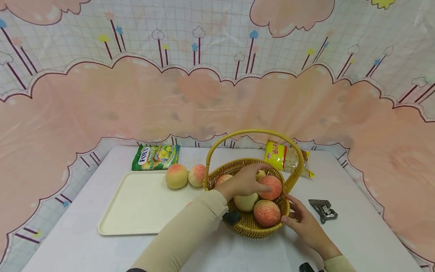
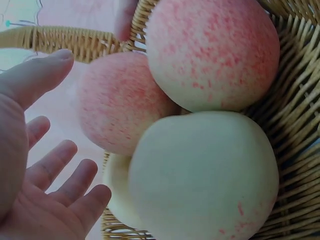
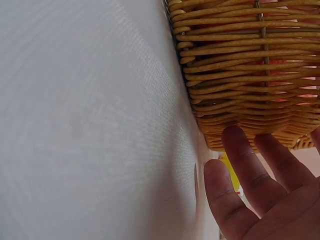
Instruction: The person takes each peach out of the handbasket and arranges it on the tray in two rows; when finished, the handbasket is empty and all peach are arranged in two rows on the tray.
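A wicker basket with a tall arched handle holds several peaches. My left hand reaches in over them. In the left wrist view its fingers are spread and hold nothing, close beside a speckled red peach. A pale peach lies beneath and to the right in that view, against another red-topped peach. At the basket's right side is my right hand, thumb at the near rim. In the right wrist view its fairly straight fingers rest against the woven wall.
Left of the basket lies a cream tray, with two peaches at its back right corner. A green candy bag lies behind it. Behind the basket is a yellow snack bag; a small black packet lies to the right.
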A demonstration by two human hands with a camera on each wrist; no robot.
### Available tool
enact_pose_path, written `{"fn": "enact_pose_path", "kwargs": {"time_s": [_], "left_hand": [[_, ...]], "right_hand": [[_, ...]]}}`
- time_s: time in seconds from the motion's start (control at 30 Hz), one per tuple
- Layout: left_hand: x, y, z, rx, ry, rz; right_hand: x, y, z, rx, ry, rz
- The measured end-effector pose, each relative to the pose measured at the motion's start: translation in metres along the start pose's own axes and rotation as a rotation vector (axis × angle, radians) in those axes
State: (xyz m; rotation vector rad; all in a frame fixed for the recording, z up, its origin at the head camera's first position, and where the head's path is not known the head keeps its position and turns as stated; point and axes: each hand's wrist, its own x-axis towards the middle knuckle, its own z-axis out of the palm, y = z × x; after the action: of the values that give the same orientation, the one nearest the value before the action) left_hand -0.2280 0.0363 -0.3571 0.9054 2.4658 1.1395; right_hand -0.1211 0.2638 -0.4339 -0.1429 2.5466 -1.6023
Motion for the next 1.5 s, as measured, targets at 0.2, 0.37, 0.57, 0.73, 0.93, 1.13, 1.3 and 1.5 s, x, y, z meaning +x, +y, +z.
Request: {"fn": "enact_pose_path", "kwargs": {"time_s": [0.2, 0.37, 0.57, 0.73, 0.93, 1.13, 1.3, 1.5], "left_hand": [[0.004, -0.007, 0.006, -0.056, -0.024, -0.033], [0.007, -0.009, 0.012, -0.093, -0.052, -0.051], [0.008, -0.008, 0.015, -0.053, -0.05, -0.062], [0.009, -0.009, 0.016, -0.027, -0.037, -0.066], [0.009, -0.008, 0.015, -0.004, -0.029, -0.069], [0.008, -0.006, 0.012, 0.027, -0.016, -0.026], [0.003, -0.001, 0.008, 0.059, 0.007, 0.013], [-0.008, 0.007, 0.0, 0.068, 0.033, 0.045]], "right_hand": [[0.0, 0.0, 0.001, 0.001, -0.002, -0.004], [0.0, 0.0, 0.001, 0.012, -0.008, -0.016], [0.0, 0.0, 0.002, 0.015, -0.009, -0.025], [0.0, 0.001, 0.002, 0.006, -0.004, -0.024], [0.001, 0.001, 0.001, 0.0, -0.005, -0.031], [0.002, 0.0, 0.001, -0.015, 0.0, -0.04], [0.001, 0.0, 0.001, -0.012, -0.001, -0.032], [0.0, 0.0, 0.0, 0.002, -0.002, -0.039]]}}
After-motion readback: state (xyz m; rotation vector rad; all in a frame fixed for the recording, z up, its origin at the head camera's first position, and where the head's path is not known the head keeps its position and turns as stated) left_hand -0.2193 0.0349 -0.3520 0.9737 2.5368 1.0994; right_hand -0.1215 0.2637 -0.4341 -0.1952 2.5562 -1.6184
